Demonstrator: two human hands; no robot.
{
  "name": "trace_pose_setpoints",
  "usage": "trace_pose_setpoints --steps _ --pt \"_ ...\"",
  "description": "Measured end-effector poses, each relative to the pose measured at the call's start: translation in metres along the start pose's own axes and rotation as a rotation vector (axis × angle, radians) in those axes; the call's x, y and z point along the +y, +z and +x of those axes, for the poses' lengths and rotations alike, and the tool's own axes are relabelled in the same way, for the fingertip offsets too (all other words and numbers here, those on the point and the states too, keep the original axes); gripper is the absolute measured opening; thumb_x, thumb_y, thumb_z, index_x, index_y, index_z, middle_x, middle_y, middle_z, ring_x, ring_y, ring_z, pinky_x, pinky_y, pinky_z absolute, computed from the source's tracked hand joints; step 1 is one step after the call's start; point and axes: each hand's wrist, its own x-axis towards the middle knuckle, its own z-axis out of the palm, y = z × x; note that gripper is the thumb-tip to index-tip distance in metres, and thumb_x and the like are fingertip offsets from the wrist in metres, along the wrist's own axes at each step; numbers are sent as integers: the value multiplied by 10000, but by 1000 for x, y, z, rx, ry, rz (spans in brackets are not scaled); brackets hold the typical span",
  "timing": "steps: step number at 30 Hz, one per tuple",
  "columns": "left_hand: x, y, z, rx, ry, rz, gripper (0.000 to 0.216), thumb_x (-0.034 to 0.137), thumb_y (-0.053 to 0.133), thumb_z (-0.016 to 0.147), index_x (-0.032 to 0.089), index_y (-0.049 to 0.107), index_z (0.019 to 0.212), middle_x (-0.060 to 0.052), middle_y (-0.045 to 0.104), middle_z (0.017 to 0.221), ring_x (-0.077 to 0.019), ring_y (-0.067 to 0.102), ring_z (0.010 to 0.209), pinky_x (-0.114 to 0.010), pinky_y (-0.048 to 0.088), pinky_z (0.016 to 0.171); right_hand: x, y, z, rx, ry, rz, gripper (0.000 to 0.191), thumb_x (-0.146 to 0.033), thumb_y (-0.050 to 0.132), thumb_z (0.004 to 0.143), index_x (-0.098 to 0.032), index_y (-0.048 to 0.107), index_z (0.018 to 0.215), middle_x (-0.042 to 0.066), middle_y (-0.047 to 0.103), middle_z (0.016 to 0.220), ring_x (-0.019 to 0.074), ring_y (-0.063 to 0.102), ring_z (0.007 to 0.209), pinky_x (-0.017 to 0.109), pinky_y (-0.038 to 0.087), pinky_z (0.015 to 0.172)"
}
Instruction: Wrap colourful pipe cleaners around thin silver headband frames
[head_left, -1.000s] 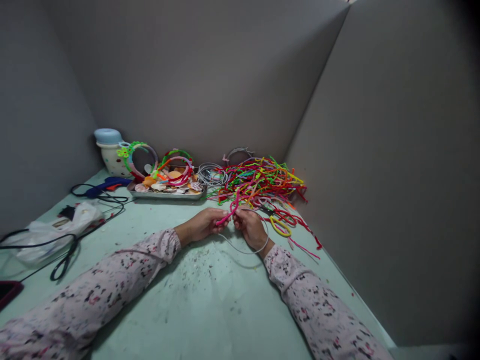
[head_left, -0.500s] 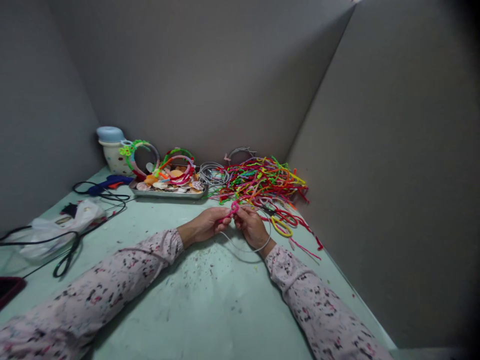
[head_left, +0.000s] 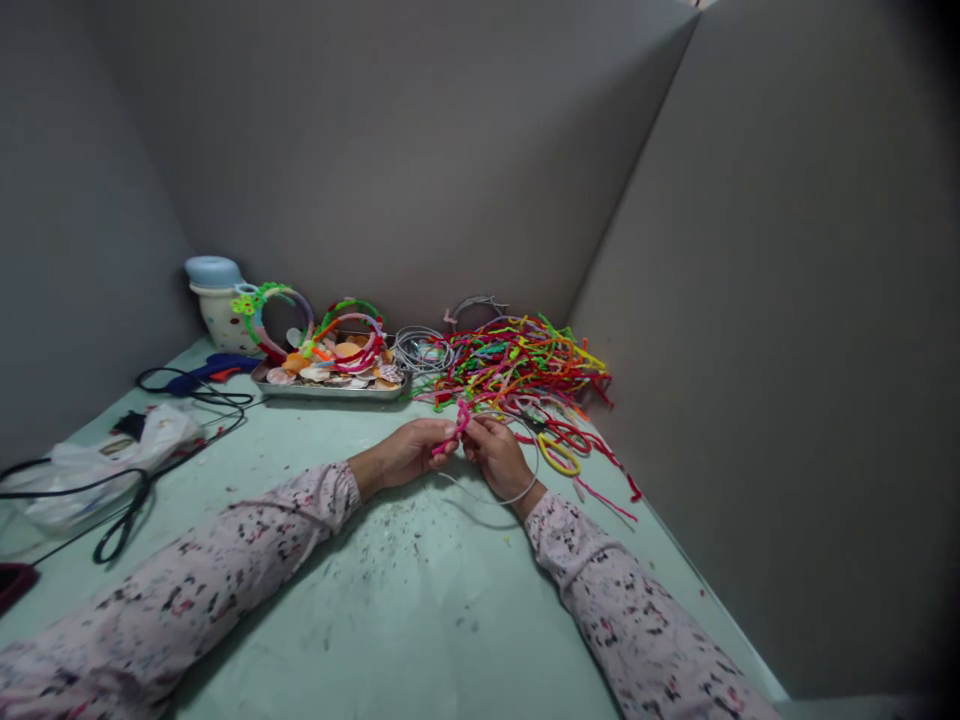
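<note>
**Desk:** Caption pls. What's in the hands?

**Photog:** At a green table [head_left: 420, 610], w/ grey partition walls on three sides, a person in floral sleeves works close to the far corner. Left hand [head_left: 409, 452] is closed, thumb and fingers pinching a pink pipe cleaner [head_left: 455, 428]. Right hand [head_left: 499, 455] is curled tight on a thin wire hoop [head_left: 520, 495] right where the pink piece meets it. Hands nearly touch.

**Desk:** Where's the hoop sitting?

**Photog:** It curves out from the right fingers, round the wrist, low over the table. Prob. held that way so the wire stays steady while the other hand handles the pink end. Can't tell if the pink piece is wound on it; too small.

**Desk:** Surroundings?

**Photog:** Pile of coloured pipe cleaners [head_left: 521, 365] just beyond the hands, w/in easy reach. A yellow loop [head_left: 559, 458] lies beside the right wrist. Farther left, bare wire hoops [head_left: 424, 350], then a metal tray [head_left: 330, 391] w/ decorated hoops [head_left: 352, 325] leaning in it, and a jar [head_left: 217, 300] w/ blue lid at the wall. Glue gun [head_left: 214, 368], scissors [head_left: 120, 525] and a plastic bag [head_left: 112, 455] are well apart, on the left edge.
</note>
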Motion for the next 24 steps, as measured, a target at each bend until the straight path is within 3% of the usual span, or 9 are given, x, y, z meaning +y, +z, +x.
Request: trace_pose_setpoints --steps 5,11,17,24 --pt "0 4 -2 0 32 7 147 226 688 739 122 586 717 9 487 612 -50 399 481 -174 321 446 -1 2 0 1 -7 8 254 -406 720 709 -173 624 736 -41 550 603 72 449 476 208 341 455" --pt "-4 1 1 29 128 81 172 247 705 711 125 600 772 10 502 659 -58 439 541 -178 349 492 -2 6 0 105 -42 -62 269 -415 709 706 -167 625 769 -40 560 615 78 451 471 219 332 452" --pt "-8 0 3 185 285 379 216 290 701 705 143 586 813 41 494 629 -60 380 498 -200 281 474 -10 9 -3 145 -115 -297 261 -421 645 755 -163 620 730 -45 525 552 90 448 454 231 343 454" --pt "-6 2 2 340 534 765 209 352 637 764 149 603 798 5 565 707 -112 487 642 -229 384 610 -11 11 -6 117 -188 -387 198 -387 612 798 -189 627 803 -48 518 573 105 466 475 237 364 455"
